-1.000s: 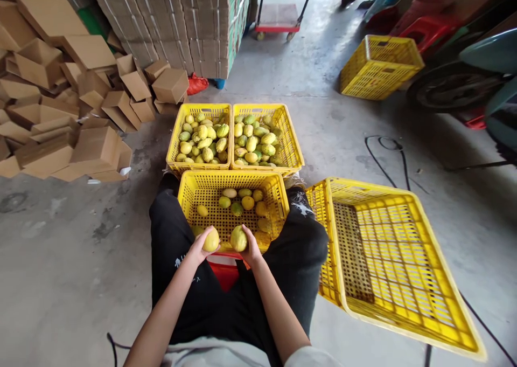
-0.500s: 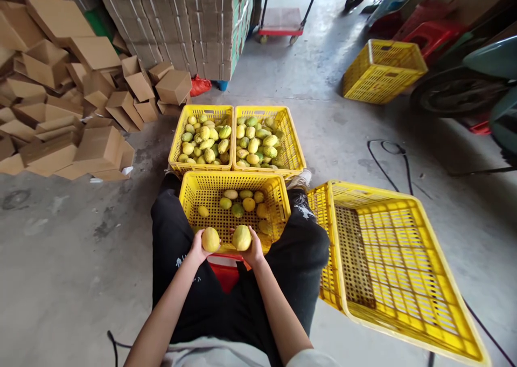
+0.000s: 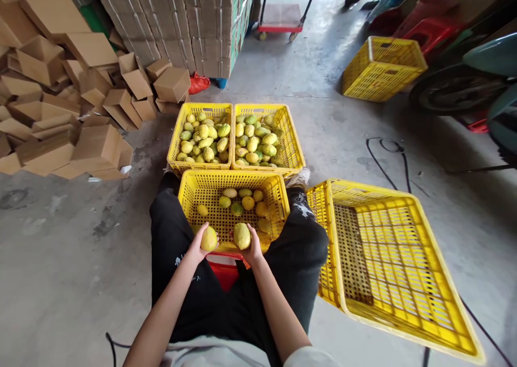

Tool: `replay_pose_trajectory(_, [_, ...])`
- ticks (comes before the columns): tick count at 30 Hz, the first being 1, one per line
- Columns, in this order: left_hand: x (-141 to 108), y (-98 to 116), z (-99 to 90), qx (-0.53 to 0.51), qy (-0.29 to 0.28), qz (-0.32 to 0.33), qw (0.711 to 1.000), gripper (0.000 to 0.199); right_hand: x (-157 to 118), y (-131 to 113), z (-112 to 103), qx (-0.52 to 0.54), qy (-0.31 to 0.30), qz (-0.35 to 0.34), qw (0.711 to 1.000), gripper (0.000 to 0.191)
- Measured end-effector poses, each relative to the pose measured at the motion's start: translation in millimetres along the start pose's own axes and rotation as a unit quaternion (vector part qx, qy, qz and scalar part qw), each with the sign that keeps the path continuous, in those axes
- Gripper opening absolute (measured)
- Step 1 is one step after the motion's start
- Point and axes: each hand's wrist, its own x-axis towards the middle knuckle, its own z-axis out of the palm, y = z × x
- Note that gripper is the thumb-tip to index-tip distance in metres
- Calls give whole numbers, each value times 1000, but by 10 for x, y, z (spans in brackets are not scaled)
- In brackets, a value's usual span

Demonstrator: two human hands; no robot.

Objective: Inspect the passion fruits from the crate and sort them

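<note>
My left hand (image 3: pixel 198 246) is wrapped round a yellow fruit (image 3: pixel 209 239), above the near edge of a yellow crate (image 3: pixel 234 178) between my knees. Beside it, my right hand (image 3: pixel 254 249) grips another yellow fruit (image 3: pixel 242 236). Several yellow and green fruits (image 3: pixel 236 209) lie in this crate, mostly toward its right side. Just beyond stand two more yellow crates side by side; the left one holds a heap of fruits (image 3: pixel 208 153), and so does the right one (image 3: pixel 269 139).
A large yellow crate (image 3: pixel 404 259) lies tilted at my right. Cardboard boxes (image 3: pixel 95 149) are piled at the left, near a tall stack of flattened cartons (image 3: pixel 169 27). Farther off are a trolley (image 3: pixel 281 19), another yellow crate (image 3: pixel 383 70) and a black cable (image 3: pixel 379 165).
Both fruits have turned a little in my hands, so the left one now looks more upright. The hands have stayed in nearly the same place, and the view has shifted slightly.
</note>
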Motion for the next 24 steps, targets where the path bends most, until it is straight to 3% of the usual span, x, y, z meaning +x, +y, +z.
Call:
replay_pose_trajectory(9, [-26,9,6,-52,70,22,996,20,32,8,-3,54,22,-15,998,17])
replay_pose_trajectory(15, [52,-12,-49,-34,38,-30,998,28,35,60,35,52,32,-18,998,15])
replay_pose_trajectory(24, [97,-19,-82,-53,21,-19,998,33,30,22,-37,-7,13,8,1000,30])
